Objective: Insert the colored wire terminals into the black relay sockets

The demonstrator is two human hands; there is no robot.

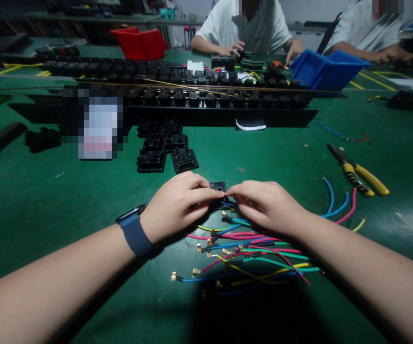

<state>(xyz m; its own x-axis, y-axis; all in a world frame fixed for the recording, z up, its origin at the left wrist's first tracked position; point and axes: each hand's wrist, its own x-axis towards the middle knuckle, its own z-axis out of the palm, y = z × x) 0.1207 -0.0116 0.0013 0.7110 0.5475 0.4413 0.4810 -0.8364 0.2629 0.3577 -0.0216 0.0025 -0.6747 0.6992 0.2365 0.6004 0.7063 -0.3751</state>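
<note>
A small black plastic socket part (218, 186) lies between my two hands, its lower side largely hidden by the fingers. My left hand (181, 198) is closed around its left side, index finger stretched along it. From the right, my right hand (264, 203) pinches at the part's edge, where a blue wire end (227, 203) shows; whether the fingertips grip the wire or its terminal is hidden. Below the hands lies a loose bundle of coloured wires (260, 238), red, blue, green and yellow, with brass terminals (199, 247) on their left ends.
Several black socket parts (151, 160) lie ahead. Beyond them stretches a long black rack (192, 117) of modules. Yellow-handled pliers (357, 172) rest at right. A pixelated phone-like object (99, 129) stands at left. A red bin (140, 44), a blue bin (330, 71) and two co-workers sit at the back.
</note>
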